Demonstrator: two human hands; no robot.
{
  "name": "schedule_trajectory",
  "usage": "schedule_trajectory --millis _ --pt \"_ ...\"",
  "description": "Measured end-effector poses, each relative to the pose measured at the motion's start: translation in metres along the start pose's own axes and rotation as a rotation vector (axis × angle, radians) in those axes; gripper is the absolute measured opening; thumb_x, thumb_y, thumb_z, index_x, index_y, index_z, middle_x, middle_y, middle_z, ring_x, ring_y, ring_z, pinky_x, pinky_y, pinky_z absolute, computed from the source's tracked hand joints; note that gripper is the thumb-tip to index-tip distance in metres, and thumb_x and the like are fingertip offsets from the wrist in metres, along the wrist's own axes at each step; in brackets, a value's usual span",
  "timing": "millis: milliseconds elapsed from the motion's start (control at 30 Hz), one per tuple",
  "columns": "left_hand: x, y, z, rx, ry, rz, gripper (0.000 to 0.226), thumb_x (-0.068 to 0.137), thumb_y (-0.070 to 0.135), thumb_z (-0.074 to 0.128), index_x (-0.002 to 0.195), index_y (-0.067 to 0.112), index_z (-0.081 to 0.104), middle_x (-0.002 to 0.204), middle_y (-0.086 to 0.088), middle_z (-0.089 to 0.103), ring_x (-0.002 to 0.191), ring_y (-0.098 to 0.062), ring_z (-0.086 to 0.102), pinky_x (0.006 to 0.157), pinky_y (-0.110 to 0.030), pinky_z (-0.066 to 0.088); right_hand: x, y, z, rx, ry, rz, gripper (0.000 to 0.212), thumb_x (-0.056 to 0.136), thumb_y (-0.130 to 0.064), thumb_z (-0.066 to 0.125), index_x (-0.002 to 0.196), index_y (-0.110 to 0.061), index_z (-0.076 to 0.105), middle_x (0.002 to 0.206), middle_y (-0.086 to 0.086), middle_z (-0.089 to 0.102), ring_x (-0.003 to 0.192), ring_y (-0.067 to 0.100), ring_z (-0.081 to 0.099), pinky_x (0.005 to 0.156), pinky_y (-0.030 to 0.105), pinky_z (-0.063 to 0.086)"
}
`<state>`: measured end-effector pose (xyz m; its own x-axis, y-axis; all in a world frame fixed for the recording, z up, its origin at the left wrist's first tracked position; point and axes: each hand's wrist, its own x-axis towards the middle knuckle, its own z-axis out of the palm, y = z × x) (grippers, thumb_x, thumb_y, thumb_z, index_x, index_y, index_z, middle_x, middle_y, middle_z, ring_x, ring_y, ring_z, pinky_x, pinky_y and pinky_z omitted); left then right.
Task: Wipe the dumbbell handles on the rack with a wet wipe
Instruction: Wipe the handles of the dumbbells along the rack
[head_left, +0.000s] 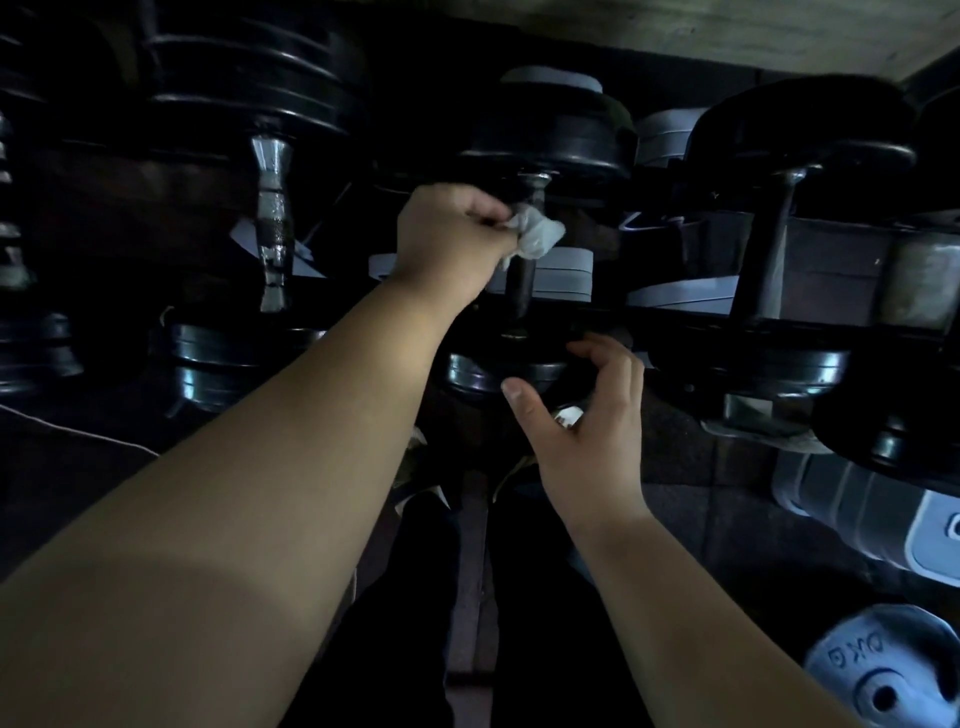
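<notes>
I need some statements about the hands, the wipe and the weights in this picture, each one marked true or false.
1. The left hand holds the white wipe. True.
2. The wipe lies on the floor. False: it is against the middle dumbbell's handle.
3. The right hand grips a handle. False: the right hand is open and holds nothing, near that dumbbell's front plate.
4. A grey weight plate lies at the lower right. True.

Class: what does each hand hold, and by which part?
Left hand pinches a crumpled white wet wipe by its bunched edge, against the dark metal dumbbell handle. Right hand holds nothing.
</notes>
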<state>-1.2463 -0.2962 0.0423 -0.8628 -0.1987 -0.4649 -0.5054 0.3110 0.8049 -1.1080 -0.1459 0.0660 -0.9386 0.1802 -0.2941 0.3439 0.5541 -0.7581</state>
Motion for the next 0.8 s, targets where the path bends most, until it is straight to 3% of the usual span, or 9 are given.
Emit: schedule_trajectory --millis 67,167,233,367,467,667,800 --pt "-0.01 -0.011 -0.004 0.038 -0.087 -0.042 0.013 0.081 0.011 0.085 0.088 0.017 0.076 0.078 0.0 0.074 0.065 -0.004 0.07 0.065 -0.026 0.06 0.0 0.0 0.001 -0.004 0.004 -0.001 0.063 0.077 -0.055 0.074 0.125 -0.021 0.051 0.136 -0.002 0.045 0.129 0.009 0.045 0.103 0.04 0.045" --pt "-0.02 -0.021 -0.006 0.113 -0.138 -0.018 0.016 0.084 0.012 0.084 0.082 0.023 0.072 0.076 0.005 0.073 0.057 0.006 0.065 0.058 -0.012 0.048 0.001 0.0 0.001 0.023 -0.004 -0.001 0.064 0.077 -0.052 0.076 0.125 -0.017 0.052 0.136 -0.001 0.045 0.131 0.01 0.045 0.106 0.022 0.042" --pt "-0.018 -0.019 -0.006 0.074 -0.085 0.04 0.015 0.086 0.011 0.082 0.083 0.022 0.073 0.076 0.006 0.073 0.056 0.005 0.066 0.057 -0.012 0.048 0.002 0.001 0.001 0.035 -0.001 -0.008 0.062 0.078 -0.048 0.078 0.124 -0.016 0.053 0.135 0.001 0.046 0.13 0.011 0.045 0.106 0.015 0.039" --pt "0.001 -0.003 0.0 0.0 0.044 0.12 0.01 0.087 0.007 0.081 0.094 0.013 0.079 0.08 0.009 0.073 0.063 0.001 0.069 0.065 -0.019 0.057 0.002 0.001 0.002 0.028 0.009 -0.025 0.061 0.078 -0.046 0.08 0.123 -0.015 0.053 0.133 0.002 0.047 0.129 0.011 0.046 0.107 0.02 0.039" --pt "0.005 0.001 0.001 -0.001 0.046 0.138 0.012 0.087 0.005 0.08 0.098 0.011 0.08 0.082 0.012 0.073 0.066 0.006 0.069 0.067 -0.013 0.055 0.002 0.001 0.001 0.036 -0.003 -0.021 0.061 0.077 -0.048 0.079 0.124 -0.018 0.052 0.132 0.0 0.047 0.126 0.009 0.047 0.105 0.017 0.04" --pt "-0.023 -0.021 -0.007 0.132 -0.096 0.036 0.01 0.086 0.013 0.084 0.095 0.015 0.08 0.082 0.008 0.074 0.065 0.012 0.066 0.061 -0.005 0.047 0.001 0.001 0.0 0.05 -0.008 -0.011 0.061 0.078 -0.045 0.08 0.125 -0.017 0.053 0.132 0.0 0.047 0.125 0.008 0.047 0.099 0.005 0.036" --pt "-0.029 -0.023 -0.017 0.207 -0.198 -0.008 0.011 0.085 0.022 0.087 0.095 0.022 0.08 0.085 0.008 0.076 0.077 0.005 0.071 0.073 -0.011 0.056 0.002 -0.001 -0.003 0.028 -0.036 0.0 0.061 0.077 -0.044 0.081 0.124 -0.017 0.053 0.131 -0.002 0.047 0.121 0.005 0.048 0.096 0.004 0.036"
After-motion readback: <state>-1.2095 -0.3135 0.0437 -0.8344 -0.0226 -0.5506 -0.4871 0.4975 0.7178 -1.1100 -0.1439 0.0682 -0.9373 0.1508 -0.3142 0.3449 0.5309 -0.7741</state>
